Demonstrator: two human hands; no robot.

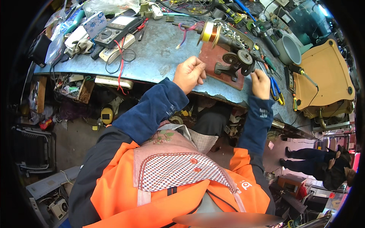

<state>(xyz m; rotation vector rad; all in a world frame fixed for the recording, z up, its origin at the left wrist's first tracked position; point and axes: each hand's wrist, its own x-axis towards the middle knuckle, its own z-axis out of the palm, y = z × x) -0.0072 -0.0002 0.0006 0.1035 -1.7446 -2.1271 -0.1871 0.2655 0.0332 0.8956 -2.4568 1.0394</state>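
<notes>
Orange vest and checked apron fill the near foreground. Far left on the blue workbench lies a multimeter with red leads. Left hand hovers at the bench edge, fingertips pinched together; whether they grip a thin wire cannot be told. Just right stands a hand-cranked coil winder on a red board, copper spool behind. Right hand is closed around the winder's crank, blue-handled pliers beside it
</notes>
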